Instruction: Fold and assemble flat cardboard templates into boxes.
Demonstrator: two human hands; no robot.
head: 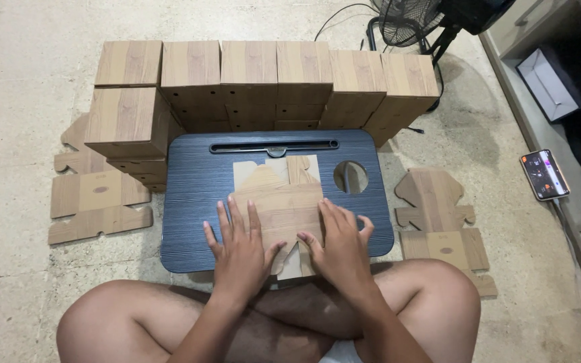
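A flat wood-grain cardboard blank (278, 202) lies in the middle of the dark lap tray (189, 202). The left hand (240, 252) and right hand (341, 245) press flat on its near end, fingers spread, gripping nothing. At twelve o'clock stands a wall of folded boxes (263, 81). More flat blanks (95, 198) lie at nine and three o'clock, with a phone (544, 175) farther out at three.

Left hand (237, 252) and right hand (339, 245) lie flat, palms down, fingers spread, side by side.
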